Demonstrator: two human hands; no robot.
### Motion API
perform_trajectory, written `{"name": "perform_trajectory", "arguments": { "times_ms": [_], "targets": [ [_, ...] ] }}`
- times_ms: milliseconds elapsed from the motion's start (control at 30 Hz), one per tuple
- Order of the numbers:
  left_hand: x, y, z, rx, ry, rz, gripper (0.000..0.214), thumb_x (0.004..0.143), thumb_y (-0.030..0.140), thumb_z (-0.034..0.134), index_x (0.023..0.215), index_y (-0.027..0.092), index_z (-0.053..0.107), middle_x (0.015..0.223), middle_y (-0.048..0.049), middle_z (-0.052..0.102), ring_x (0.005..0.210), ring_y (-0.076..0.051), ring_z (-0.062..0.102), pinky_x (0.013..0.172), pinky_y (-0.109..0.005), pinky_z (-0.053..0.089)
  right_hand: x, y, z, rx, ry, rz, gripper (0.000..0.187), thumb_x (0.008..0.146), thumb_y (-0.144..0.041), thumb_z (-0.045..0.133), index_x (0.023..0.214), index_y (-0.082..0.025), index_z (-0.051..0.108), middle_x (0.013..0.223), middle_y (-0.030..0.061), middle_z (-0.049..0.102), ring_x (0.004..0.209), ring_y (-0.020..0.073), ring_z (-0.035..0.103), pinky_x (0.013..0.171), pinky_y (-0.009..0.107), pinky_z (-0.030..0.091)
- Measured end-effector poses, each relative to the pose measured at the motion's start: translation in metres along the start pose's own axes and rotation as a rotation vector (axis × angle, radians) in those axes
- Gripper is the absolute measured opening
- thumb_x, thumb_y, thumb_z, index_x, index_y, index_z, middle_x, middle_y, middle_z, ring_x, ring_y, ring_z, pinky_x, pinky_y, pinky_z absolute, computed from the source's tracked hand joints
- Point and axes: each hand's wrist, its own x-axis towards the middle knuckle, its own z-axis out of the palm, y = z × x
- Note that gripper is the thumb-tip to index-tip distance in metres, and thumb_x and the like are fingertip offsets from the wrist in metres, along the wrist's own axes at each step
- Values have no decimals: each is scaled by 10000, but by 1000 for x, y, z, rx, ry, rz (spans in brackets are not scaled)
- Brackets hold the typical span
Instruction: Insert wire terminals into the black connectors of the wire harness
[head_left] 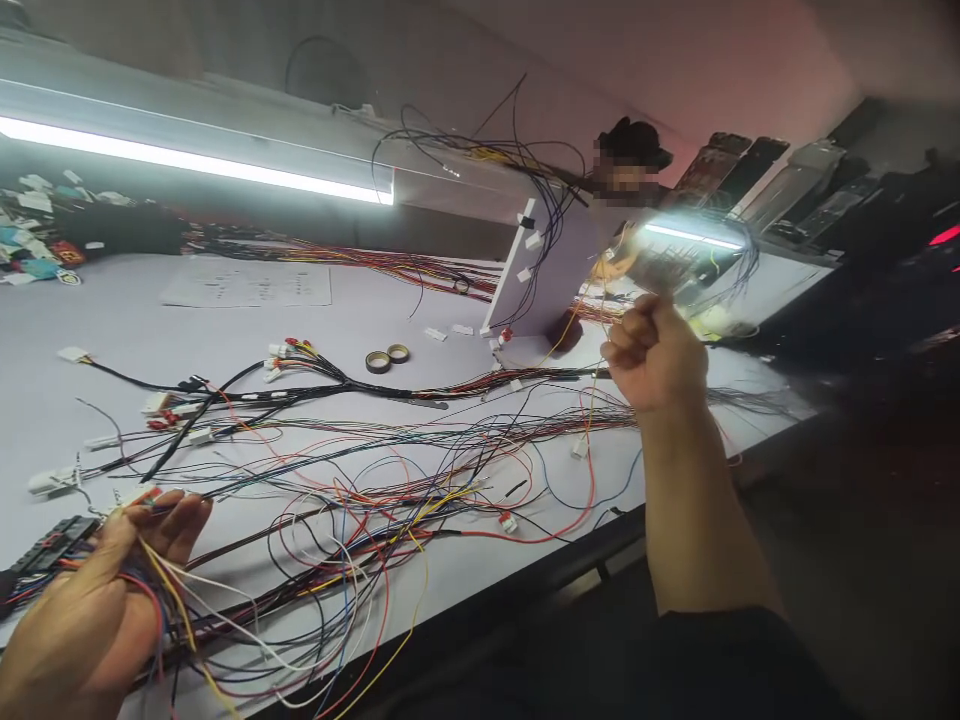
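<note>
At the lower left, my left hand (105, 590) is closed on a wire bundle (169, 600) of yellow, white, red and blue strands. A small white and orange connector (139, 495) shows at its fingertips, and a large black connector (56, 545) sits beside the thumb. My right hand (652, 350) is raised over the far right of the table, its fingers pinched together. What they hold, if anything, I cannot make out. A thin yellow wire (574, 325) hangs just left of it. Loose wires (360, 530) lie tangled between my hands.
A black-sleeved harness (375, 388) with white connectors lies across the white table (90, 320). Behind it are two tape rolls (379, 361) and a paper sheet (247, 284). A white upright panel (536, 270) stands near another person (630, 185). A lit tube lamp (195, 160) hangs above.
</note>
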Motion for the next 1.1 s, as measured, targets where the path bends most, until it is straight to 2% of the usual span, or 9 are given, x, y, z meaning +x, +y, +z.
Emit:
{"name": "perform_trajectory", "arguments": {
  "times_ms": [167, 300, 367, 500, 567, 633, 867, 967, 1100],
  "targets": [
    [4, -1, -1, -31, -12, 81, 339, 951, 87, 364, 768, 150, 642, 792, -3, 713, 772, -113, 695, 738, -221, 625, -7, 10, -19, -11, 66, -7, 316, 936, -454, 513, 695, -252, 482, 481, -93, 206, 403, 78, 131, 429, 305, 99],
    [-4, 1, 6, 12, -52, 62, 333, 978, 121, 340, 768, 162, 595, 871, 5, 733, 890, -96, 690, 821, -225, 596, -30, 25, -4, -44, -2, -83, 360, 931, -545, 472, 742, -245, 534, 506, -83, 226, 412, 84, 170, 424, 286, 122],
    [-10, 2, 7, 18, -53, 29, 310, 983, 131, 325, 791, 152, 567, 971, -37, 734, 989, -135, 682, 832, -259, 597, -52, 41, 21, -150, -136, -168, 310, 931, -502, 501, 784, -237, 567, 543, -66, 297, 441, 88, 242, 431, 263, 182],
    [-23, 3, -3, 73, -64, -65, 219, 984, 172, 363, 880, 124, 550, 1131, -173, 677, 1098, -263, 658, 841, -353, 599, -117, 82, 91, -542, -675, -236, 271, 1005, -348, 384, 1023, -231, 628, 741, 1, 584, 591, 102, 480, 568, 252, 358],
    [-30, 3, -13, 128, -69, -71, 185, 974, 193, 411, 925, 108, 569, 1165, -215, 656, 1092, -296, 660, 863, -396, 591, -151, 102, 126, -664, -1012, -327, 301, 1012, -318, 348, 1027, -224, 634, 834, 24, 672, 677, 113, 560, 600, 248, 364],
    [-36, 3, -23, 165, -53, -59, 184, 964, 202, 439, 935, 97, 588, 1169, -235, 654, 1066, -311, 671, 865, -416, 588, -179, 120, 153, -785, -1193, -378, 337, 1019, -316, 321, 969, -207, 636, 848, 31, 707, 697, 120, 595, 578, 250, 329],
    [-49, 5, -44, 103, 5, -81, 159, 953, 174, 460, 861, 126, 580, 1128, -209, 694, 996, -294, 702, 890, -444, 567, -217, 155, 188, -1051, -1451, -345, 370, 1016, -374, 327, 941, -196, 643, 749, 52, 723, 585, 149, 591, 519, 288, 187],
    [-51, 3, -44, 13, 17, -100, 177, 952, 172, 464, 831, 136, 588, 1101, -183, 710, 966, -278, 711, 921, -469, 548, -218, 155, 193, -1069, -1574, -179, 412, 1003, -421, 352, 876, -197, 674, 731, 64, 713, 603, 162, 590, 532, 278, 214],
    [-55, 0, -38, -35, 13, -110, 162, 936, 209, 516, 834, 145, 624, 1048, -142, 726, 900, -251, 720, 898, -455, 566, -211, 154, 204, -849, -1699, 142, 421, 995, -398, 379, 834, -196, 712, 710, 33, 682, 645, 142, 581, 584, 243, 314]
  ]
}}
